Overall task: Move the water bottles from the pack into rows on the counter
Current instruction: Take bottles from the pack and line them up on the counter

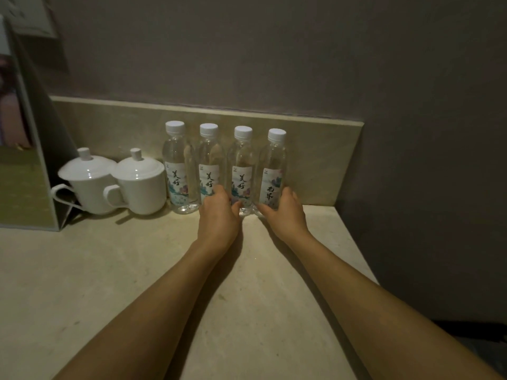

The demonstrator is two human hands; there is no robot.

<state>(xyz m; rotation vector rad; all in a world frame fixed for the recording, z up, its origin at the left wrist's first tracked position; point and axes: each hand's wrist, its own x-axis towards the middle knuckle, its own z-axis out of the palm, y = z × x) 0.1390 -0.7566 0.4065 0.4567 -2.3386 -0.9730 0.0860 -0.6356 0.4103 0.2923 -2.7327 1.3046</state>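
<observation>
Several clear water bottles with white caps and painted labels stand upright in one row against the backsplash. My left hand (219, 212) curls round the base of the second bottle from the left (209, 157), its thumb touching the third bottle (242, 160). My right hand (285, 212) grips the lower part of the rightmost bottle (274, 160), thumb on its left and fingers on its right. The leftmost bottle (175, 157) stands untouched. No pack is in view.
Two white lidded cups (90, 179) (142, 182) stand left of the bottles, next to a standing framed card (24, 187). The beige counter (109, 270) ends at a dark wall on the right, just past the rightmost bottle.
</observation>
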